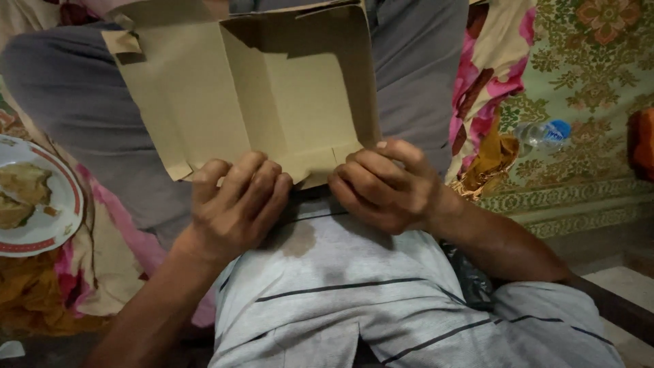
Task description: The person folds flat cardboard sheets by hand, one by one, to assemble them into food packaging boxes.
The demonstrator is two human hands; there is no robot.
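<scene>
A brown cardboard box [272, 95], half folded with flaps standing up, rests on my lap over grey trousers. My left hand [235, 204] grips its near edge on the left, fingers curled over the cardboard. My right hand [385, 184] pinches the near edge on the right, thumb on top. A strip of brown tape [122, 44] sticks to the box's far left corner. My grey striped shirt [368, 293] fills the foreground.
A white plate with a red rim [58, 218] holding food scraps lies at the left on a flowered cloth. A clear plastic bottle with a blue cap [545, 133] lies at the right on a patterned green carpet. An orange object [642, 140] is at the right edge.
</scene>
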